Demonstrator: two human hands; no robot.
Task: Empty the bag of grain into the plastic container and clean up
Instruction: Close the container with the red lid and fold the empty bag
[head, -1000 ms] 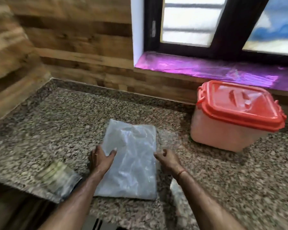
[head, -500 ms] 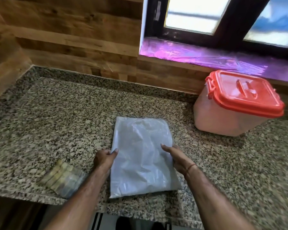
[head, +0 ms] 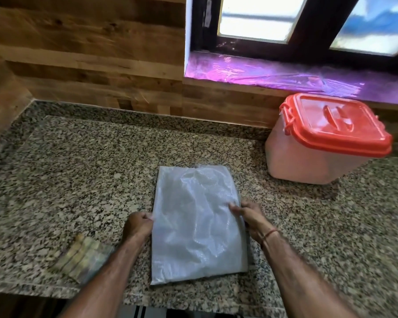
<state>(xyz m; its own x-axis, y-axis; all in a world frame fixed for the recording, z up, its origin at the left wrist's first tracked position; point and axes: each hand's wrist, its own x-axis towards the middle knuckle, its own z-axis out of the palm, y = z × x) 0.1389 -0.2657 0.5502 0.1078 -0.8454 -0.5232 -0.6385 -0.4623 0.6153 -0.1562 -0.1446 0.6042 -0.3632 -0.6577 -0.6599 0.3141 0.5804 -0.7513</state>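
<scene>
A flat, empty-looking clear plastic bag [head: 197, 223] lies on the granite counter [head: 78, 171] in front of me. My left hand [head: 138, 227] pinches its left edge, fingers curled. On the bag's right edge rests my right hand [head: 251, 218], fingertips pressing on the plastic. The plastic container [head: 308, 161], translucent with a red lid [head: 336, 125] closed on it, stands at the back right against the wall, apart from both hands.
A small clear packet with yellowish contents [head: 83, 258] lies near the counter's front edge, left of my left arm. Wood-panelled walls close the back and left. A purple-lit window sill [head: 274, 74] runs above the container.
The view has shifted, and the bag now lies straighter. Both hands slid to the bag's side edges; the left went from flat on the bag to pinching its edge.
</scene>
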